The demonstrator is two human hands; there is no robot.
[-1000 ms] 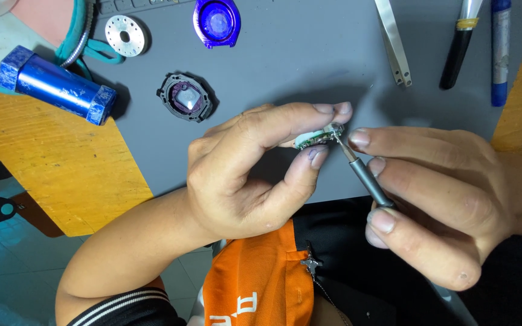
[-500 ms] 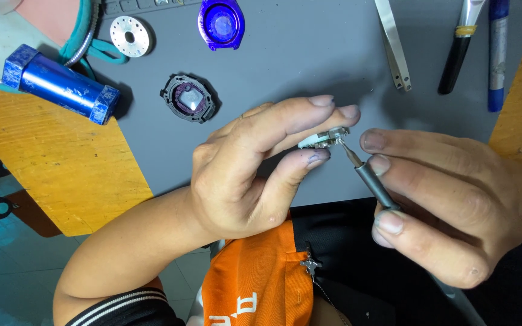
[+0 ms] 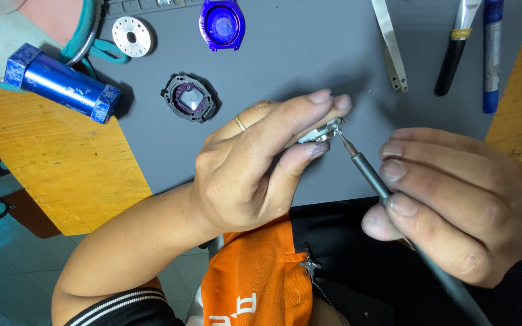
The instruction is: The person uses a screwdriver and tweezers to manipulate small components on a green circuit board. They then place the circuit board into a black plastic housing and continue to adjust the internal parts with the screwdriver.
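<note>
**Grey mat, small metal part under a driver tip**

Grey work mat covers most of the bench; yellow wooden tabletop shows at 9 o'clock and again at 3 o'clock.

Right hand, at 4 o'clock from centre, is closed around a slim grey screwdriver, fingers wrapped on the shaft. Its tip points toward 11 o'clock and meets the part.

Left hand, centre, ring on one finger, pinches a small silver metal part between thumb and fingertips, held above the mat just past centre toward 1 o'clock. Details of the part are too small to make out.

Blue cylinder lies tilted at 10 o'clock, across the edge between mat and wood.

At 1–2 o'clock, well apart from the hands: black-handled tool, blue pen, metal tweezers.

Blue round casing at 12 o'clock. Black round housing with a pale window sits at 11 o'clock, near the left hand. Silver perforated disc lies beside the teal cable.
</note>
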